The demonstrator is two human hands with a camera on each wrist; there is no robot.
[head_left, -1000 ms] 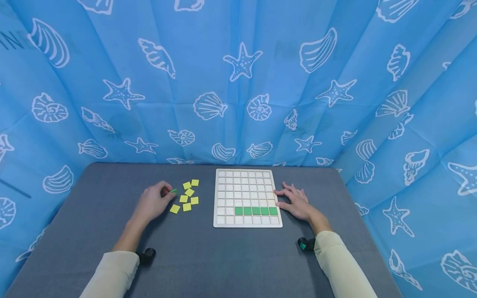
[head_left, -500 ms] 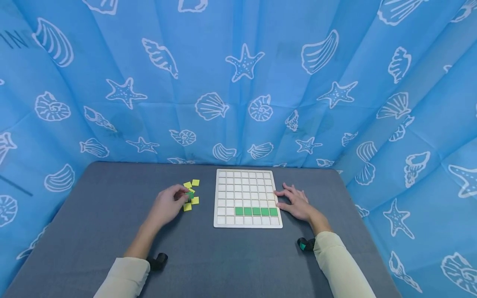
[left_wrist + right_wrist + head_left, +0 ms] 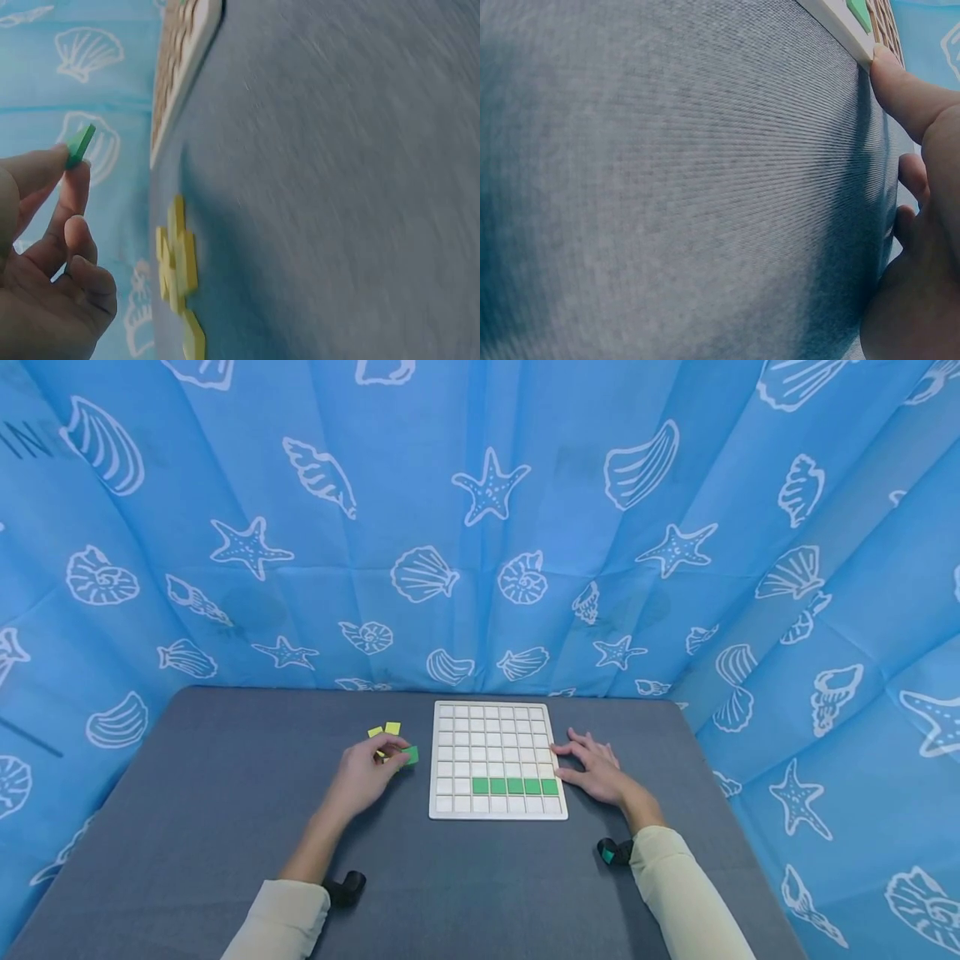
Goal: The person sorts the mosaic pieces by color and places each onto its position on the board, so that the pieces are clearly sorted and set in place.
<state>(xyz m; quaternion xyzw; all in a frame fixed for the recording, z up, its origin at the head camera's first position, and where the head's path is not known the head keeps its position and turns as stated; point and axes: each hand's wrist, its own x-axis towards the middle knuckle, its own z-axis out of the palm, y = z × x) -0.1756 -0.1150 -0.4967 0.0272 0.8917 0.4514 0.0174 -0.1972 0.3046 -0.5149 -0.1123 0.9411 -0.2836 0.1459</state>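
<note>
Between thumb and finger my left hand (image 3: 366, 774) pinches a green square tile (image 3: 410, 755), held above the table just left of the white grid board (image 3: 491, 709). The left wrist view shows the same green tile (image 3: 81, 145) edge-on at the fingertips. A row of several green tiles (image 3: 515, 786) lies in the board's second row from the front, reaching its right side. My right hand (image 3: 597, 768) rests at the board's right edge, its thumb touching the rim, as the right wrist view also shows. Several yellow tiles (image 3: 180, 259) lie under and behind my left hand, partly hidden in the head view.
The grey table (image 3: 450, 893) carries the board near its far side. Behind it hangs a blue curtain (image 3: 337, 593) with white shells and starfish. A dark wrist camera (image 3: 347, 888) sits below my left wrist, another dark wrist camera (image 3: 613, 852) by my right sleeve.
My left hand has moved right with the green tile, from left of the yellow tiles, across them toward the board. The right hand has stayed at the board's edge.
</note>
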